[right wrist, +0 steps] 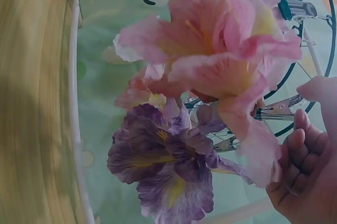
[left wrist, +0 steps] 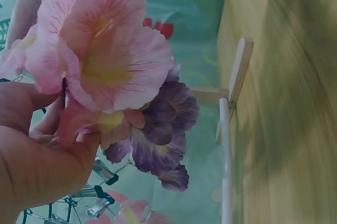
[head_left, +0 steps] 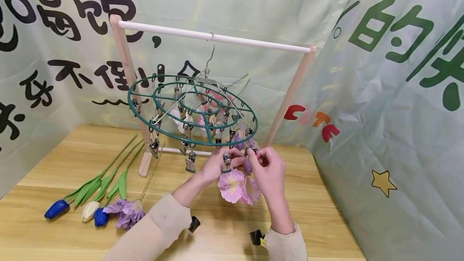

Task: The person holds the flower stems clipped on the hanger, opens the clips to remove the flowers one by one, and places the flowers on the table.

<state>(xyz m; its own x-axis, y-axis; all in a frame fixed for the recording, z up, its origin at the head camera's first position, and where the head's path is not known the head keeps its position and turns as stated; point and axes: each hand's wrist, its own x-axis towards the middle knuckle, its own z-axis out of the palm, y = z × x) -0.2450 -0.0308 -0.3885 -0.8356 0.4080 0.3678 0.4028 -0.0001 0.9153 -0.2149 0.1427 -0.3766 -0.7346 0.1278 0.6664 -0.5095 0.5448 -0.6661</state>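
Observation:
A green round clip hanger (head_left: 207,126) with several dangling metal clips hangs from a white bar (head_left: 174,32). Under its right side, my left hand (head_left: 219,164) pinches a pink flower (left wrist: 105,50) near its base, the petals drooping below. My right hand (head_left: 270,168) is close beside it; thumb and finger squeeze the handle end of a metal clip (right wrist: 281,109), whose other end meets the pink petals. Behind the pink flower hangs a purple flower (right wrist: 163,161), close to another clip (right wrist: 226,144). Petals hide the stem in the left hand's grip.
Wooden posts (head_left: 291,96) hold the bar over the wooden table (head_left: 308,220). At left on the table lie a blue tulip (head_left: 56,209), a white tulip (head_left: 90,211), another blue tulip (head_left: 100,217) and a purple flower (head_left: 127,214). Printed cloth (head_left: 398,140) encloses the back and sides.

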